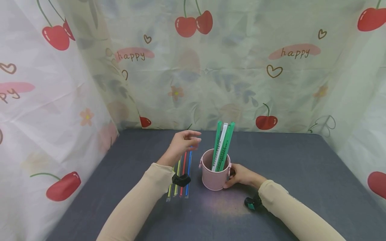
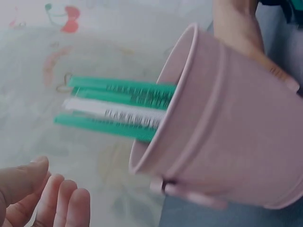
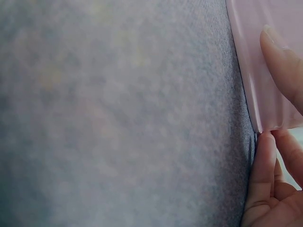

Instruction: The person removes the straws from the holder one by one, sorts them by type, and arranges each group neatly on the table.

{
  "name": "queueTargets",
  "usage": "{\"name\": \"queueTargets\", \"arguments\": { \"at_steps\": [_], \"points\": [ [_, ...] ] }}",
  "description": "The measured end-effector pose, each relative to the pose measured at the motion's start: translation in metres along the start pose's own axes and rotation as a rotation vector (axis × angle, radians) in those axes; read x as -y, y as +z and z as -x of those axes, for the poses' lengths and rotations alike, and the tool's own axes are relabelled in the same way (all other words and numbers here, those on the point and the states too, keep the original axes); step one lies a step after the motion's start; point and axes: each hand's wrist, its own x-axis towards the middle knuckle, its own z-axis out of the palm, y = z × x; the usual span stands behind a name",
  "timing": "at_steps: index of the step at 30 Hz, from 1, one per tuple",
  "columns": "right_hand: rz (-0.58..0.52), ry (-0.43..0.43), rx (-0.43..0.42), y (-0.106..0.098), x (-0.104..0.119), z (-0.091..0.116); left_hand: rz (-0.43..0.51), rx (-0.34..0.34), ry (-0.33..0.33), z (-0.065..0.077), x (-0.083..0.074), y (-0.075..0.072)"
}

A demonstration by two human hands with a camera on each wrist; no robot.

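A pink bucket (image 1: 214, 180) stands upright on the dark table, holding several wrapped drinking straws, green (image 1: 229, 137) and white (image 1: 223, 134), with printed text. My right hand (image 1: 243, 175) holds the bucket low on its right side. In the right wrist view its thumb (image 3: 284, 71) lies on the pink wall, and other fingers touch the base edge. My left hand (image 1: 184, 142) hovers left of the bucket with bent fingers and nothing between them. Below it lie wrapped straws in yellow (image 1: 176, 177), red (image 1: 181, 191) and blue (image 1: 189, 164), partly hidden by the left arm.
The dark table (image 1: 289, 157) reaches back to a cloth backdrop (image 1: 229, 83) printed with cherries and hearts. A similar cloth (image 1: 54, 134) hangs at the left. Black bands with devices sit on the left wrist (image 1: 181, 180) and right wrist (image 1: 253, 202).
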Motion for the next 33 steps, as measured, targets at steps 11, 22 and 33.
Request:
{"name": "queueTargets", "arguments": {
  "at_steps": [11, 22, 33],
  "points": [
    [-0.006, -0.015, 0.004, 0.0, 0.001, 0.0, -0.076, 0.078, 0.054, 0.005, -0.006, 0.025],
    [-0.005, -0.021, 0.012, 0.0, 0.001, -0.001, -0.175, 0.098, 0.05, 0.003, -0.002, 0.038],
    [-0.001, -0.016, 0.011, 0.0, 0.002, 0.0, -0.272, 0.107, 0.059, -0.001, 0.001, 0.043]
  ]
}}
